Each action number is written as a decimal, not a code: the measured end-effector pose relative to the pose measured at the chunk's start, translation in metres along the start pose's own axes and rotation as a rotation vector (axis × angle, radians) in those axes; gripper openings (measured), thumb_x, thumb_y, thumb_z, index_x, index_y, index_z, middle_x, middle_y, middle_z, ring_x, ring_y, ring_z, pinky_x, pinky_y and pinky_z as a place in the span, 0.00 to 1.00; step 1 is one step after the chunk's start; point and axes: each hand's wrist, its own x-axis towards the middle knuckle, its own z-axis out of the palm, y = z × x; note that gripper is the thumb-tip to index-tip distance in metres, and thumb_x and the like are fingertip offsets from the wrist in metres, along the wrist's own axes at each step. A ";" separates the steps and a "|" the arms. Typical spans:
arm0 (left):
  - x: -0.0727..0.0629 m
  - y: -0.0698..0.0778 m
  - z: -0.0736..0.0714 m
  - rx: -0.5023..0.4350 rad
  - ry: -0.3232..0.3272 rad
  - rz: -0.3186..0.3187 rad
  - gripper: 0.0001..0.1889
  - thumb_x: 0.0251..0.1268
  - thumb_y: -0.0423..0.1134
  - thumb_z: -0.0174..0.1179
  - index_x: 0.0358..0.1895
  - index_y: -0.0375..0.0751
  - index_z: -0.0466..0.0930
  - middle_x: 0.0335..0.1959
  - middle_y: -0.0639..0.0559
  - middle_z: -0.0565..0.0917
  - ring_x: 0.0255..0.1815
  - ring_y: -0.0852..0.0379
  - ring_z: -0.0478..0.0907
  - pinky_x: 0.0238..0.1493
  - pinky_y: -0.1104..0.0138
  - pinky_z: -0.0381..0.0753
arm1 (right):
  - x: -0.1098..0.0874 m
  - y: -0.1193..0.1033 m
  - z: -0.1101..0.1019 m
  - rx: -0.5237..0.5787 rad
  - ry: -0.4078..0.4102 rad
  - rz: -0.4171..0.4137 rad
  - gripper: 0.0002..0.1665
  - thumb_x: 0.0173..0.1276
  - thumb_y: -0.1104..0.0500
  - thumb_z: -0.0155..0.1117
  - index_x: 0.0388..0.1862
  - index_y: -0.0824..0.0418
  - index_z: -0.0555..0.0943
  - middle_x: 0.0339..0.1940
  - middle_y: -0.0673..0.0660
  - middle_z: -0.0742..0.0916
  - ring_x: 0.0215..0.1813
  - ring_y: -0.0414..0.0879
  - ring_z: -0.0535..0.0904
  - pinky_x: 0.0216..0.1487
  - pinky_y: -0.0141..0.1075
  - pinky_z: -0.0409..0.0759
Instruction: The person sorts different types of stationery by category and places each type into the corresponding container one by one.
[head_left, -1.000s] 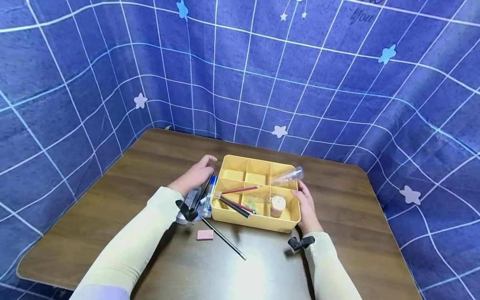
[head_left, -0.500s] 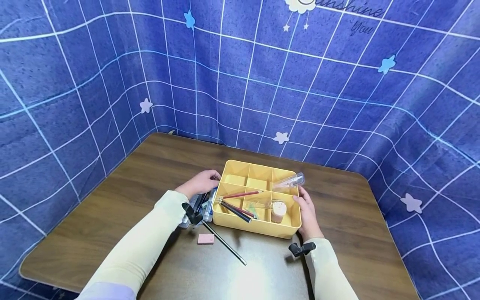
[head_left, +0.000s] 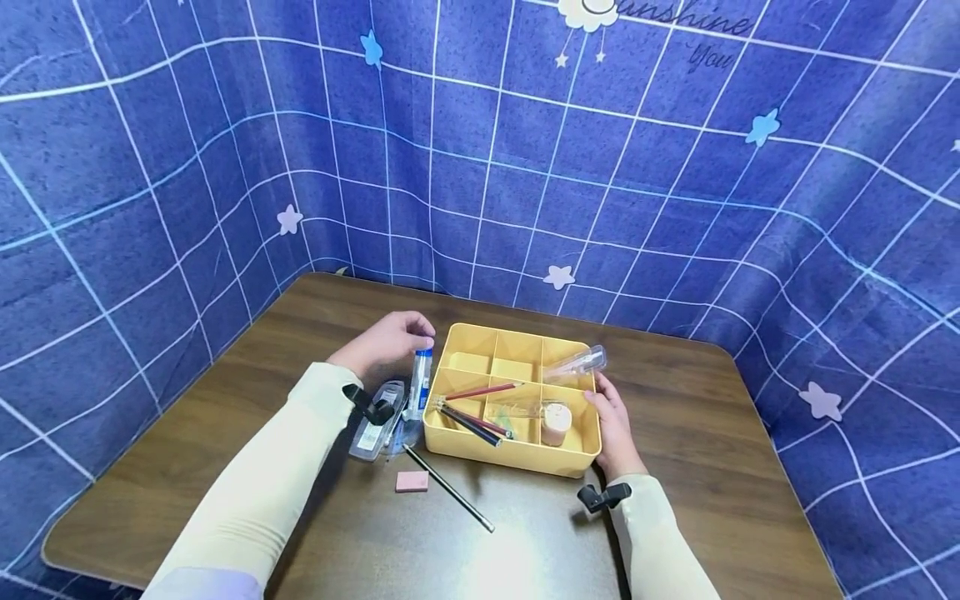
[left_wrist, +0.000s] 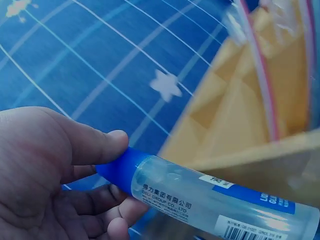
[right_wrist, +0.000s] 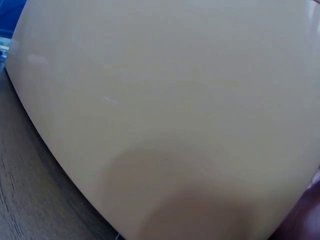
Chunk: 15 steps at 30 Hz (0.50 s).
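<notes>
In the head view, my left hand [head_left: 386, 340] is just left of a yellow six-compartment organizer box [head_left: 517, 462]. Its thumb and fingers pinch the blue cap of a clear liquid glue bottle [head_left: 421, 379]; the left wrist view shows the bottle's printed label [left_wrist: 252, 197] close up. My right hand [head_left: 613, 421] grips the right wall of the box, its thumb at the rim and the other fingers partly hidden outside. Red and black pencils [head_left: 480, 390] lie across the front-left compartments. A pale pink cylinder [head_left: 555, 422] stands in the front-right one.
A clear plastic piece [head_left: 581, 364] sticks out of the back-right compartment. Left of the box lies a clear case [head_left: 372, 432]. A pink eraser [head_left: 412, 482] and a dark pencil [head_left: 450, 490] lie in front. A blue curtain [head_left: 480, 167] surrounds the table.
My left hand moved from beside the box's left wall slightly leftward and now pinches the glue bottle's cap, with the bottle and clear case more visible. The right hand stays on the box.
</notes>
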 end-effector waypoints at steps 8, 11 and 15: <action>0.012 0.050 -0.029 0.024 0.188 0.094 0.11 0.70 0.35 0.62 0.50 0.35 0.76 0.41 0.44 0.76 0.38 0.50 0.75 0.37 0.63 0.78 | 0.002 0.003 0.001 -0.011 -0.012 0.014 0.36 0.75 0.64 0.46 0.80 0.60 0.55 0.76 0.61 0.64 0.61 0.43 0.73 0.64 0.38 0.72; 0.015 0.067 -0.028 0.071 0.283 0.144 0.11 0.69 0.38 0.64 0.49 0.38 0.76 0.41 0.44 0.76 0.41 0.49 0.74 0.41 0.60 0.76 | 0.003 0.003 0.000 -0.015 -0.007 0.012 0.35 0.76 0.64 0.46 0.80 0.60 0.55 0.76 0.61 0.64 0.60 0.43 0.73 0.64 0.38 0.72; 0.024 0.076 -0.013 0.118 0.318 0.204 0.11 0.66 0.39 0.66 0.45 0.41 0.76 0.42 0.45 0.79 0.44 0.48 0.74 0.47 0.56 0.73 | 0.003 0.002 -0.003 -0.022 0.002 0.001 0.35 0.76 0.64 0.46 0.80 0.60 0.55 0.76 0.63 0.64 0.60 0.43 0.74 0.63 0.37 0.72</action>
